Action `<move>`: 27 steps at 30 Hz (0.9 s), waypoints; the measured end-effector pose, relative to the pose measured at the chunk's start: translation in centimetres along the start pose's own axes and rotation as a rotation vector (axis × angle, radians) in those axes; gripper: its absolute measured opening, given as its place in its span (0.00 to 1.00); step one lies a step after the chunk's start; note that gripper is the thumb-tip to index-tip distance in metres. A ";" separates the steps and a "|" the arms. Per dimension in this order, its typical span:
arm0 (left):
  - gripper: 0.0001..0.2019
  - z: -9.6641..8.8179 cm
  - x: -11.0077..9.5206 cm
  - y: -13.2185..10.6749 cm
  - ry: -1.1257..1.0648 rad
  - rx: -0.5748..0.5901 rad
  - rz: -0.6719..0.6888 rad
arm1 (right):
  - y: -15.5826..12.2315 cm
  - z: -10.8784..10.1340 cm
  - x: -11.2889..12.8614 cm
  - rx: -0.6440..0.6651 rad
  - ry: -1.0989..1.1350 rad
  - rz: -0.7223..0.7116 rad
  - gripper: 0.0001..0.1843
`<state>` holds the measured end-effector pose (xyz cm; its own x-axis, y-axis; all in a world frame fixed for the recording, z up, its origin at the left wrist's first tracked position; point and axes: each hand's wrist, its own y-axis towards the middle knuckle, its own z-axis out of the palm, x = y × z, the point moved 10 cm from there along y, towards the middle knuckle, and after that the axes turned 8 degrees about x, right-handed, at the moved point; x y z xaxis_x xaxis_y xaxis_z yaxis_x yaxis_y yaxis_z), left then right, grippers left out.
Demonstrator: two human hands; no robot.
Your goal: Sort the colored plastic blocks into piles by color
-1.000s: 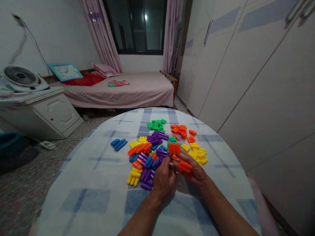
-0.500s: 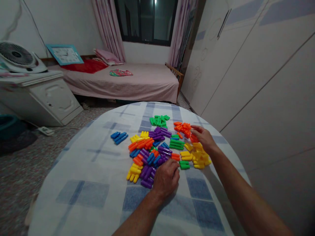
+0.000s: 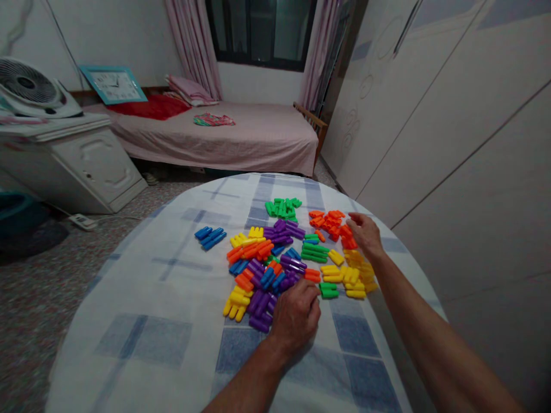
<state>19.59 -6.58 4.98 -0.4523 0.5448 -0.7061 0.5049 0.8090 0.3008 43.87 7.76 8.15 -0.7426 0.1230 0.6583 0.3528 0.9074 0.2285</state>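
Where the left hand [image 3: 297, 312] rests, purple pieces [image 3: 260, 304] are part-hidden.

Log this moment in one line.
left hand: beside purple pieces | right hand: at orange pile | green pile: far side

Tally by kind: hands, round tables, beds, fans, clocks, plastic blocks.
Bare left hand, bare right hand: 2
Round cloth-covered table: 1
Pink-sheeted bed: 1
White fan: 1
Blue-framed clock: 1
Total: 6; multicoloured plastic blocks overlap too much to count
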 end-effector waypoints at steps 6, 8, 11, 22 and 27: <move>0.09 0.1 0.0 0.0 0.017 0.014 0.003 | -4.4 -3.4 -4.5 -0.201 0.235 0.024 0.23; 0.09 0.1 0.0 -0.1 0.023 0.016 0.002 | -6.1 -4.1 -7.1 -0.277 0.301 0.102 0.22; 0.09 0.0 0.0 -0.1 0.025 0.018 0.008 | -8.9 -4.7 -10.3 -0.416 0.382 0.235 0.22; 0.08 1.0 -1.2 -0.8 0.148 0.133 0.114 | -12.0 -4.7 -9.3 -0.546 0.259 0.236 0.19; 0.07 2.0 -2.1 -1.6 0.351 0.251 0.101 | -11.9 -4.6 -9.9 -0.553 0.268 0.250 0.19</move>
<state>21.17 -9.48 4.74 -0.5921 0.6953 -0.4074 0.7026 0.6930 0.1615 49.62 -6.11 2.20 -0.4586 0.1344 0.8784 0.7893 0.5158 0.3332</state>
